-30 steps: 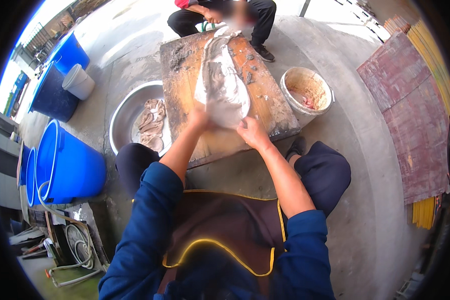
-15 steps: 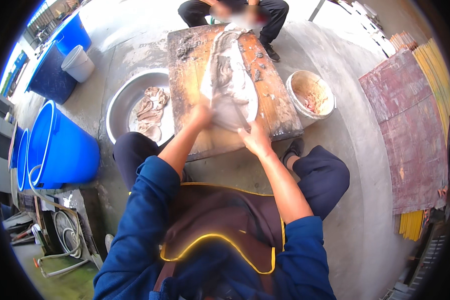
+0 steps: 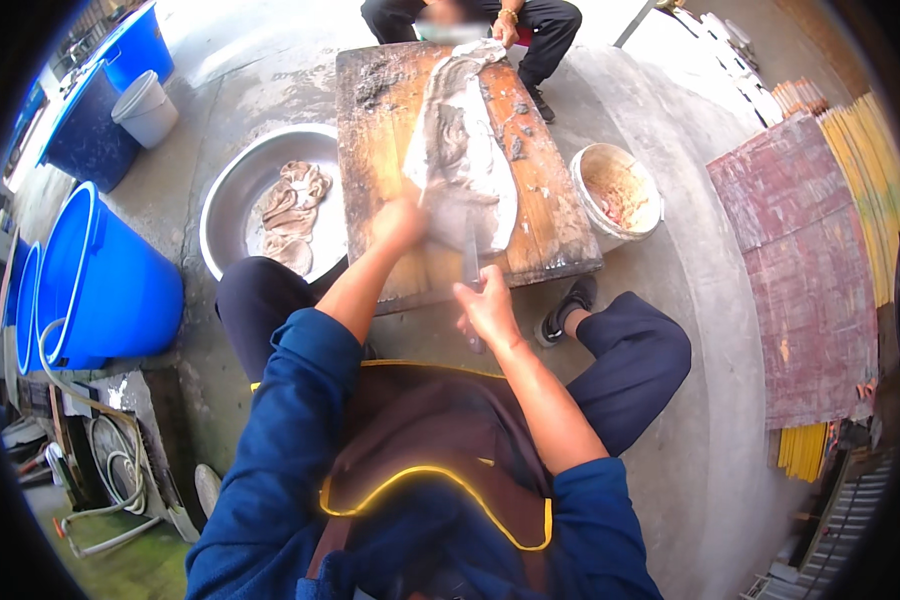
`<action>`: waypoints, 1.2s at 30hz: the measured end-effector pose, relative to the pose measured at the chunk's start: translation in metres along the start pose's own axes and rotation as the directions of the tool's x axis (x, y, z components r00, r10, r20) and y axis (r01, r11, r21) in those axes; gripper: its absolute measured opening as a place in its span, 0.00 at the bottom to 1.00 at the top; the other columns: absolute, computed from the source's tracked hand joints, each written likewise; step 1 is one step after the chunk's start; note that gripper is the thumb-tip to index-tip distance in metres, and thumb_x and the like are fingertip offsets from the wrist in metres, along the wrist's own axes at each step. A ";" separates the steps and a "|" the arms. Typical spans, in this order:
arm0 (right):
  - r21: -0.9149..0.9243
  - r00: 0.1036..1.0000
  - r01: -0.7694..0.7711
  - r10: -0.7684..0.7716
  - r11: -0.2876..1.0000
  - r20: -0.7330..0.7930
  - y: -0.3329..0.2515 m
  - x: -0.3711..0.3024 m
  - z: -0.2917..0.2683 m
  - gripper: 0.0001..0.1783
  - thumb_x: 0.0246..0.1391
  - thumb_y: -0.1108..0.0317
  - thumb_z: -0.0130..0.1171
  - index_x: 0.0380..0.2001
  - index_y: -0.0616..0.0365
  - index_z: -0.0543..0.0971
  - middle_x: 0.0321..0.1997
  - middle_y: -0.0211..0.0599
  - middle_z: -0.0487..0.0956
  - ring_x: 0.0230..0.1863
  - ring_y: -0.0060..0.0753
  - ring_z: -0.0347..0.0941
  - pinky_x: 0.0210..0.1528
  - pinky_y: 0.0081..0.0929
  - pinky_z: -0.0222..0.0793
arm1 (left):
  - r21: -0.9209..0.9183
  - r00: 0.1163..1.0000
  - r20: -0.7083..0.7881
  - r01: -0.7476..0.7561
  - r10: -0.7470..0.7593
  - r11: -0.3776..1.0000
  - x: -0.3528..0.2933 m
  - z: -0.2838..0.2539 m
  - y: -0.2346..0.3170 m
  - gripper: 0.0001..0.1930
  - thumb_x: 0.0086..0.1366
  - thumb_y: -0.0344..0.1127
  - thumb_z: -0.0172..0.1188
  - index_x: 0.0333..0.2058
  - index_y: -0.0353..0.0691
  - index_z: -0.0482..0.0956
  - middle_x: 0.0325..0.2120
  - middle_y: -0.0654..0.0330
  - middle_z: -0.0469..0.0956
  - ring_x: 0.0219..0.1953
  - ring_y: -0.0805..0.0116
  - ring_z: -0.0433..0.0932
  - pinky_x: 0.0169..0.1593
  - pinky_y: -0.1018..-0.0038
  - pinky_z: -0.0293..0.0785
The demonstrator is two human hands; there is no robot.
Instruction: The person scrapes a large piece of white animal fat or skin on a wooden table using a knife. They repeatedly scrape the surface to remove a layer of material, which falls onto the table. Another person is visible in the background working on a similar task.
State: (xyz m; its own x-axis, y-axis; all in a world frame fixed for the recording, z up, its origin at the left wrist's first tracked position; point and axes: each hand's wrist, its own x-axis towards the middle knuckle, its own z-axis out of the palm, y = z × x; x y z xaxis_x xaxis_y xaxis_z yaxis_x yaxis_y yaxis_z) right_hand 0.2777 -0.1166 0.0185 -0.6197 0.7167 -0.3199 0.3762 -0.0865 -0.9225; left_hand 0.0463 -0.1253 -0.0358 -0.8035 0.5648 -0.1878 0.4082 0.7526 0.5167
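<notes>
By the board (image 3: 375, 150), right hand (image 3: 488, 305) grips knife (image 3: 471, 255).

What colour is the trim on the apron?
The trim on the apron is bright yellow, best seen in the head view.

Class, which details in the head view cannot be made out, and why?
- Head view, left hand: fingers smeared by blur.
- Head view, knife: handle partly covered by the right hand.
- Head view, co-worker: upper body cut off by the top edge.
</notes>
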 end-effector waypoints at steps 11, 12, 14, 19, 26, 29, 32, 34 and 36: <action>-0.508 0.989 0.146 -0.122 0.849 0.079 0.012 0.025 0.058 0.14 0.62 0.64 0.49 0.43 0.66 0.69 0.32 0.64 0.81 0.37 0.69 0.79 0.42 0.59 0.73 | 0.129 0.995 -0.062 -0.075 0.084 0.989 -0.005 -0.008 -0.002 0.19 0.67 0.46 0.54 0.36 0.35 0.87 0.36 0.43 0.85 0.44 0.46 0.84 0.50 0.57 0.79; -0.619 0.988 0.153 -0.128 0.770 0.084 0.012 0.025 0.062 0.14 0.62 0.65 0.49 0.44 0.66 0.70 0.36 0.63 0.82 0.41 0.67 0.80 0.46 0.57 0.74 | 0.177 0.993 -0.057 -0.091 0.102 0.980 -0.007 -0.006 -0.002 0.18 0.67 0.42 0.52 0.36 0.35 0.87 0.36 0.43 0.85 0.44 0.45 0.85 0.50 0.56 0.80; -0.647 0.989 0.148 -0.121 0.748 0.086 0.012 0.019 0.065 0.14 0.62 0.65 0.49 0.44 0.67 0.70 0.37 0.62 0.82 0.42 0.65 0.80 0.47 0.56 0.74 | 0.225 0.988 -0.073 -0.118 0.137 0.967 -0.011 0.001 -0.002 0.17 0.66 0.39 0.51 0.35 0.35 0.87 0.36 0.43 0.85 0.43 0.45 0.85 0.49 0.56 0.80; -0.635 0.995 0.102 -0.076 0.765 0.069 0.003 0.010 0.058 0.17 0.63 0.66 0.45 0.48 0.69 0.72 0.43 0.66 0.80 0.48 0.66 0.77 0.52 0.56 0.71 | 0.259 0.967 -0.123 -0.186 0.223 0.948 -0.014 0.011 -0.007 0.17 0.66 0.35 0.48 0.32 0.36 0.87 0.35 0.43 0.85 0.40 0.44 0.85 0.44 0.54 0.81; -0.617 1.000 -0.008 0.014 0.787 0.005 0.034 0.005 -0.021 0.16 0.66 0.65 0.44 0.46 0.70 0.69 0.35 0.59 0.81 0.31 0.55 0.80 0.32 0.49 0.75 | 0.251 0.970 -0.068 -0.210 0.234 0.945 -0.015 0.007 -0.004 0.18 0.68 0.38 0.47 0.35 0.37 0.87 0.37 0.43 0.85 0.42 0.45 0.85 0.46 0.55 0.80; -0.626 0.995 0.030 -0.084 0.780 -0.058 0.023 -0.009 -0.007 0.16 0.66 0.65 0.45 0.45 0.70 0.69 0.36 0.61 0.81 0.33 0.58 0.80 0.34 0.50 0.76 | 0.202 0.991 -0.011 -0.131 0.136 0.971 0.002 0.000 -0.012 0.17 0.67 0.42 0.52 0.38 0.37 0.86 0.39 0.45 0.85 0.44 0.46 0.84 0.48 0.57 0.81; -0.668 0.971 0.180 -0.238 0.723 0.004 0.016 -0.002 0.034 0.16 0.60 0.68 0.51 0.46 0.71 0.72 0.32 0.60 0.82 0.37 0.65 0.80 0.42 0.54 0.75 | 0.117 0.995 0.021 -0.103 0.101 0.988 0.004 -0.003 -0.007 0.16 0.66 0.40 0.52 0.38 0.38 0.86 0.38 0.46 0.85 0.43 0.48 0.85 0.46 0.57 0.82; -0.687 0.978 0.189 -0.194 0.702 0.072 0.018 0.011 0.061 0.17 0.60 0.69 0.51 0.48 0.71 0.71 0.33 0.60 0.82 0.39 0.64 0.80 0.44 0.53 0.77 | 0.181 0.986 -0.039 -0.154 0.164 0.971 0.001 0.003 -0.011 0.18 0.66 0.41 0.51 0.37 0.36 0.86 0.37 0.42 0.84 0.42 0.44 0.85 0.47 0.55 0.81; -0.712 0.989 0.142 -0.123 0.688 0.080 0.020 0.015 0.068 0.18 0.60 0.68 0.52 0.49 0.70 0.70 0.34 0.60 0.82 0.41 0.63 0.81 0.46 0.53 0.77 | 0.234 0.968 -0.074 -0.218 0.240 0.948 -0.007 0.010 -0.016 0.18 0.65 0.39 0.50 0.34 0.36 0.87 0.34 0.40 0.84 0.40 0.42 0.85 0.46 0.53 0.80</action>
State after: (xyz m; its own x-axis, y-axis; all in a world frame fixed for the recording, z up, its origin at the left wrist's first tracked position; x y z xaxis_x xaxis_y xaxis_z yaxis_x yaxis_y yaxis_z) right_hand 0.2295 -0.1546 -0.0197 -0.7139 0.6646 -0.2206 0.6607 0.5350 -0.5265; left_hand 0.0494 -0.1381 -0.0512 -0.7115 0.7027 0.0039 0.6631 0.6694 0.3350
